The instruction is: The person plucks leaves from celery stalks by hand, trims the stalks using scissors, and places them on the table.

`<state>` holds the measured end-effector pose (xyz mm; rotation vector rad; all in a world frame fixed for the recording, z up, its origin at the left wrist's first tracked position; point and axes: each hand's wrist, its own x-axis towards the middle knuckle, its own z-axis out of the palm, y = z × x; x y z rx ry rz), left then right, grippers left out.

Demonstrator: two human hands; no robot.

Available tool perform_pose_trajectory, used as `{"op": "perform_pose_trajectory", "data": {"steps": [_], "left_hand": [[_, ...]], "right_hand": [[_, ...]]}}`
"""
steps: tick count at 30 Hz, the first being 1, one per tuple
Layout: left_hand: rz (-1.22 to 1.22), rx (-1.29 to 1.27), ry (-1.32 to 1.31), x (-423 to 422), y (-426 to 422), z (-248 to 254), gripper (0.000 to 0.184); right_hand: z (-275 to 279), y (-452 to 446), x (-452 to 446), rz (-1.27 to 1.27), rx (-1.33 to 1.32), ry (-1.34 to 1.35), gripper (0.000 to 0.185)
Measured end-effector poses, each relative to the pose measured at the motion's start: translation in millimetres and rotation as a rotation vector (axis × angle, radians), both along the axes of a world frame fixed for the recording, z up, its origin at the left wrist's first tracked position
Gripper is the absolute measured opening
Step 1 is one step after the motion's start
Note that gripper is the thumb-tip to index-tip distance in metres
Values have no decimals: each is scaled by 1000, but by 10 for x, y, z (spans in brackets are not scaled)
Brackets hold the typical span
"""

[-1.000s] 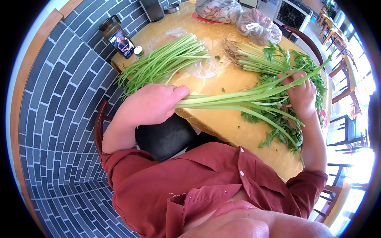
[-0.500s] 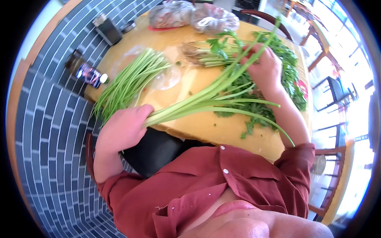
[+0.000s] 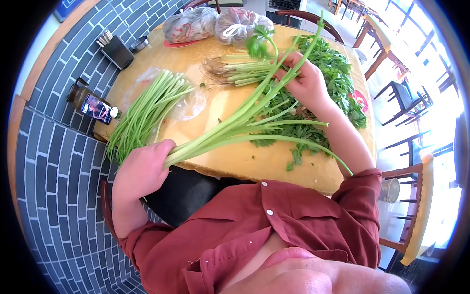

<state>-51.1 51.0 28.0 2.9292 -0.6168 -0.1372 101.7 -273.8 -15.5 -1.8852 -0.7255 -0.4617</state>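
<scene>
My left hand (image 3: pixel 143 167) is closed round the lower ends of a bunch of long green celery stalks (image 3: pixel 227 125). The stalks slant up to the right over the table edge, and a few thin ones bend away towards my right forearm. Near their upper end, my right hand (image 3: pixel 306 83) pinches some stalks; a leafy sprig (image 3: pixel 259 44) sticks out beside it. Under and behind that hand lies a heap of celery leaves (image 3: pixel 333 73). Bare, leafless stalks (image 3: pixel 152 110) are piled on a clear plastic bag (image 3: pixel 190 109) beyond my left hand. Celery with roots (image 3: pixel 240 73) lies at the table's middle.
Two filled plastic bags (image 3: pixel 191 24) stand at the far edge of the yellow-covered table (image 3: pixel 220 166). Along the tiled wall are a phone (image 3: pixel 96 109) leaning on a bottle, and a dark chopstick holder (image 3: pixel 117 53). Chairs (image 3: pixel 404 98) stand to the right.
The whole view has shifted, so the table and hands appear further left. Both hands keep their hold on the celery, with little other movement.
</scene>
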Motion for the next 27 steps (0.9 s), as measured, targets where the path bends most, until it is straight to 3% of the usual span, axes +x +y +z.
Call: {"op": "perform_pose_trajectory", "data": {"steps": [7, 10, 11, 14, 15, 16, 18, 21, 24, 27], "left_hand": [[-11, -5, -21, -21, 14, 6, 34], [-14, -2, -24, -17, 1, -13, 34], [-16, -1, -25, -9, -3, -27, 34], [-24, 38, -6, 19, -7, -50, 33], [-30, 32, -5, 16, -4, -37, 33], [-33, 25, -6, 1, 0, -21, 33], [-33, 21, -16, -11, 4, 11, 33], [-42, 25, -23, -23, -18, 37, 33], [-47, 5, -41, -8, -45, 27, 32], [-51, 19, -34, -22, -58, 34, 32]], "right_hand": [[-8, -203, 143, -83, -468, -634, 29], [-40, -252, 180, -89, -544, -782, 30], [-22, -256, 178, -118, -558, -759, 19], [-71, -237, 255, -417, -92, -293, 10], [288, -235, 98, -560, 104, 303, 12], [174, -452, 320, -492, 165, 211, 16], [33, -664, 536, -416, -265, 225, 25], [-113, -649, 541, -467, -596, -423, 42], [118, -421, 320, -208, -412, -226, 55], [173, -319, 323, -60, -423, -419, 41]]}}
